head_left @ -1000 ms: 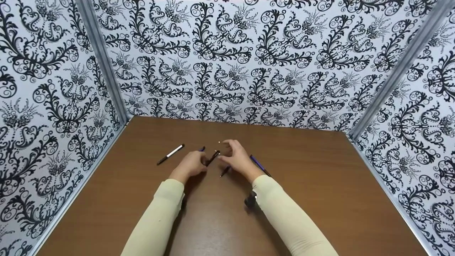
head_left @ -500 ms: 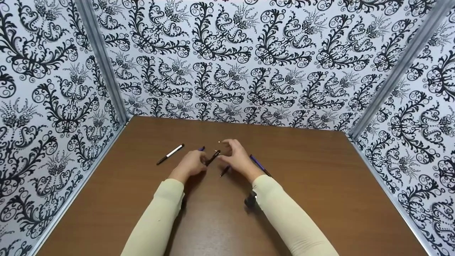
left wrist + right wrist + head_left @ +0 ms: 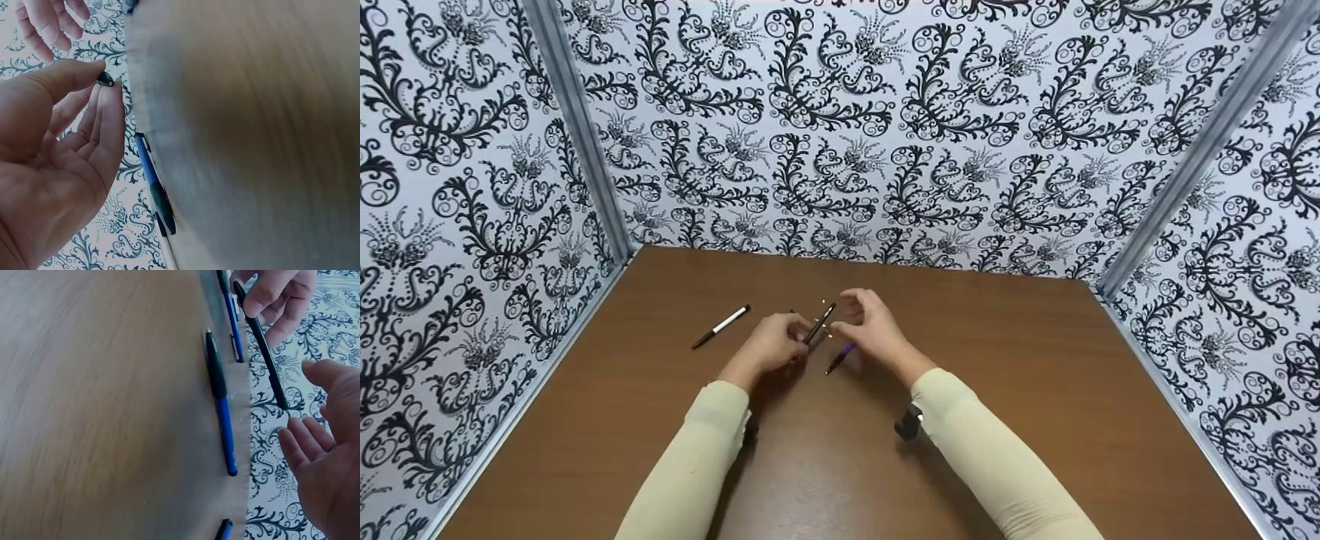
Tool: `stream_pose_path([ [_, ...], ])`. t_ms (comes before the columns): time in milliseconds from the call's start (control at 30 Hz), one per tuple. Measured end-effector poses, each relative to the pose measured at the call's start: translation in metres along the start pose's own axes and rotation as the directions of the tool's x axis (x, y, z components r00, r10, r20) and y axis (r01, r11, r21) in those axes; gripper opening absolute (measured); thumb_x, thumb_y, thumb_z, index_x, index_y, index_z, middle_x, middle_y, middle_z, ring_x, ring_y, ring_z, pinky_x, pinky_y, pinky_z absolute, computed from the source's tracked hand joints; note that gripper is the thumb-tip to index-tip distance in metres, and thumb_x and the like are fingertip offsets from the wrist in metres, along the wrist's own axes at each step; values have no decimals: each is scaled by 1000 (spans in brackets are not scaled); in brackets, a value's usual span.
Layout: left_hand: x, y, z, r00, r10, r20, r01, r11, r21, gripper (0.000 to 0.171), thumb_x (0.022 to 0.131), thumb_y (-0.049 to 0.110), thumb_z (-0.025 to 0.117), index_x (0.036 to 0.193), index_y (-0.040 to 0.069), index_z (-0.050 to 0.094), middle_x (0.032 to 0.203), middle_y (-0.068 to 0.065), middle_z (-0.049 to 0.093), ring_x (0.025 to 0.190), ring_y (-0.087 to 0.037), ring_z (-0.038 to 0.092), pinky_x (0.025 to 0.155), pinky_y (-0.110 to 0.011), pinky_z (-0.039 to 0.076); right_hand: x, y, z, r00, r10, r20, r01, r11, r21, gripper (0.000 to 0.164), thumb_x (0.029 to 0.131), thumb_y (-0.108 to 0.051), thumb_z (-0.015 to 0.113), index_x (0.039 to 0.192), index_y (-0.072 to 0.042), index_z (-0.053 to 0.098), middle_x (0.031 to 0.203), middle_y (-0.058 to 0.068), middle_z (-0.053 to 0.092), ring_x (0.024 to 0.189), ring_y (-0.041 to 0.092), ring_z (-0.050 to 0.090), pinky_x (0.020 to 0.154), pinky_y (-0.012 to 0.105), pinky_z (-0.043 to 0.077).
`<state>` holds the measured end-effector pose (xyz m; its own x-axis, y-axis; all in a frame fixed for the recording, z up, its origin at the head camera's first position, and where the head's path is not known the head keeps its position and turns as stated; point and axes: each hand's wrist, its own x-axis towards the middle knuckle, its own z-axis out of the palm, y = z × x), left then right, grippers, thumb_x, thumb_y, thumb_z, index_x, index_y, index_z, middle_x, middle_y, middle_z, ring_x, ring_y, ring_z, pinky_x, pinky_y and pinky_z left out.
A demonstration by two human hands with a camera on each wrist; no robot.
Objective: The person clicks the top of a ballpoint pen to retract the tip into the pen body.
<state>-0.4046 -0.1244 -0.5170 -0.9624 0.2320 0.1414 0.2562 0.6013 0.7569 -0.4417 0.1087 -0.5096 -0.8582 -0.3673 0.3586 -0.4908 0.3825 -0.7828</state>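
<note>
A black pen is pinched between the thumb and fingers of my left hand, slanting up from it; only its end shows in the left wrist view. Facing it is my right hand, its fingers loosely bent and holding nothing. The right wrist view shows a gap between the pen's free end and the right fingers. On the table below, between both hands, lies a blue pen with a dark grip. Another blue pen lies beyond the left hand, mostly hidden in the head view.
A white-and-black pen lies to the left on the brown table. Part of another blue pen shows at the bottom of the right wrist view. Patterned walls enclose the table's back and sides.
My left hand has moved slightly right with the black pen, which now shows more of its length. My right hand has shifted right, covering the blue pen on that side in the head view.
</note>
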Motion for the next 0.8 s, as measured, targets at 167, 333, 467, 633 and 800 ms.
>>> stream_pose_path([
  [167,-1,9,2,1000,28,2,-28,995,-91,38,88,-8,77,124,2,78,100,-8,78,88,-20,71,81,-38,61,-4,-5,-9,998,17,-53,-15,999,38,51,94,-2,85,139,6,61,132,29,62,119,47,66,106,53,57],
  [333,-2,20,6,998,66,0,-65,988,-140,34,91,-6,77,124,1,77,105,-9,78,97,-24,72,86,-42,61,-10,-11,-19,992,73,-101,-64,994,88,52,94,-4,85,140,2,62,131,26,66,114,39,70,102,49,59],
  [467,-2,25,10,997,76,0,-75,983,-170,32,95,-6,76,125,3,76,107,-9,76,100,-25,71,83,-40,62,-15,-14,-27,983,125,-135,-103,982,155,52,94,-3,84,141,2,62,130,25,68,112,38,72,97,44,61],
  [633,-2,31,14,996,90,15,-84,973,-217,31,97,-6,75,127,4,75,108,-7,74,100,-23,70,83,-38,61,-20,-20,-36,969,168,-182,-124,965,230,48,96,-2,82,139,4,62,127,29,69,108,32,72,89,34,60],
  [800,-2,38,21,991,124,46,-107,958,-267,32,96,-6,73,127,4,74,108,-7,73,96,-21,68,81,-34,59,-26,-23,-43,950,220,-220,-134,927,351,40,99,3,78,136,5,64,122,26,72,97,18,72,87,33,63],
])
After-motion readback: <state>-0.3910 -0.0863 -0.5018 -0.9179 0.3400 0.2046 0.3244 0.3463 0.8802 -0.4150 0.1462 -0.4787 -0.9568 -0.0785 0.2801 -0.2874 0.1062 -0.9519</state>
